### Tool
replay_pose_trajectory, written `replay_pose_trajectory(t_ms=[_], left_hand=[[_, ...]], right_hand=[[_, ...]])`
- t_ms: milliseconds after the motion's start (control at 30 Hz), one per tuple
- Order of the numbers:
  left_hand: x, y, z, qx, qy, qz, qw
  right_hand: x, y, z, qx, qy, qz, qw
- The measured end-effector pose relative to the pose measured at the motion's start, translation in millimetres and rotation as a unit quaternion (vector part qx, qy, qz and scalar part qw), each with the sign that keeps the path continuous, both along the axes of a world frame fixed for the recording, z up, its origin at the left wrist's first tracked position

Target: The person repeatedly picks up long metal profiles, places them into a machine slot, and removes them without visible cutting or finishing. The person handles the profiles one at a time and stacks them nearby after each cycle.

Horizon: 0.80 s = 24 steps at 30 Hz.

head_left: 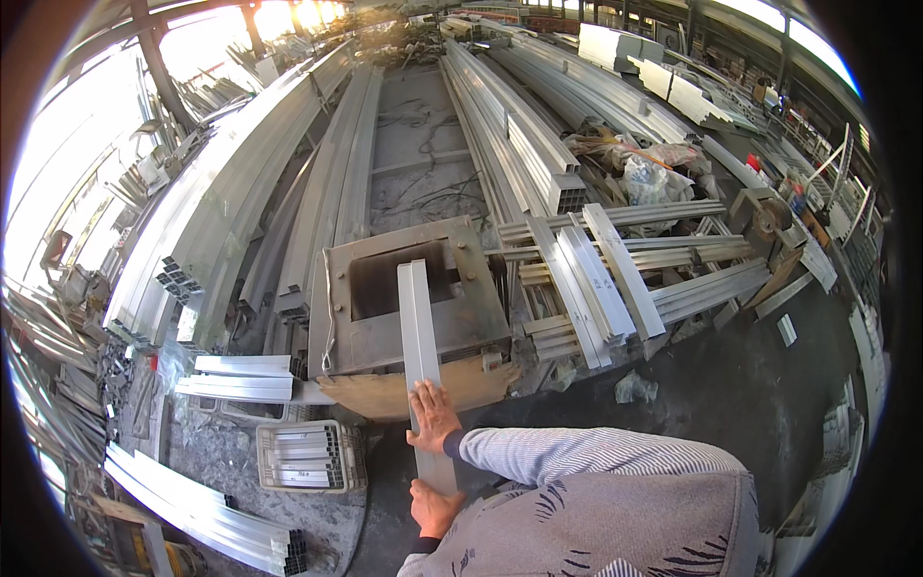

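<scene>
1. Clearly the work in hand is feeding a long aluminium profile [420,356] into the metal machine housing [409,298] that stands on a worn wooden base [385,394]; the profile's far end already lies inside the housing's dark opening, near the middle of its front edge.

2. The right hand [433,415] lies flat on top of the profile, fingers spread and pointing away from the person, just short of the base's near edge. It presses rather than clasps: a wide, open palm, not closed around anything.

3. The left hand [433,508] sits at the profile's near end, close to the person's body. Its fingers seem curled about the end of the profile, though whether they fully close around it cannot be told from this view.

4. The profile runs nearly straight from the person to the housing, resting on the base's near edge and held level by both hands.

5. The next move, by judgement, calls for keeping the piece square to the opening while it slides, with the flat hand steadying it from above and the rear hand setting the length.

6. Round about lie a plastic crate of cut pieces [310,456] at the lower left of the base, stacked short profiles [236,377] beside it, and long bundled profiles [538,144] beyond.
</scene>
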<state>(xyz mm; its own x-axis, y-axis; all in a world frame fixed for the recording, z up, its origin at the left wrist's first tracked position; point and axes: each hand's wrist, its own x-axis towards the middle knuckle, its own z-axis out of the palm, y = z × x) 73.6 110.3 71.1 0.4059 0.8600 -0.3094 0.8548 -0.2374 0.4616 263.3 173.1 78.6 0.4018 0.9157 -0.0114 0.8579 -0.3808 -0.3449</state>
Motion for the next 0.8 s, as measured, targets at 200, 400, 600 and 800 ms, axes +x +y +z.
replay_pose_trajectory(t_ms=[200, 400, 600, 800], left_hand=[[-13.4, -2.8, -3.1, -0.013, 0.010, 0.013, 1.000], [-24.4, -6.3, -10.5, -0.021, 0.012, 0.018, 1.000], [-29.7, -11.4, -18.1, -0.013, 0.020, 0.025, 0.999], [-32.3, -21.6, -13.9, -0.007, 0.018, 0.032, 0.999]], right_hand=[[-12.7, -4.7, -9.7, 0.044, -0.014, -0.001, 0.999], [-19.0, -9.6, -18.4, 0.031, -0.010, 0.014, 0.999], [-23.0, -14.9, -19.7, 0.023, -0.010, 0.023, 0.999], [-26.1, -21.6, -15.3, 0.005, 0.008, 0.036, 0.999]])
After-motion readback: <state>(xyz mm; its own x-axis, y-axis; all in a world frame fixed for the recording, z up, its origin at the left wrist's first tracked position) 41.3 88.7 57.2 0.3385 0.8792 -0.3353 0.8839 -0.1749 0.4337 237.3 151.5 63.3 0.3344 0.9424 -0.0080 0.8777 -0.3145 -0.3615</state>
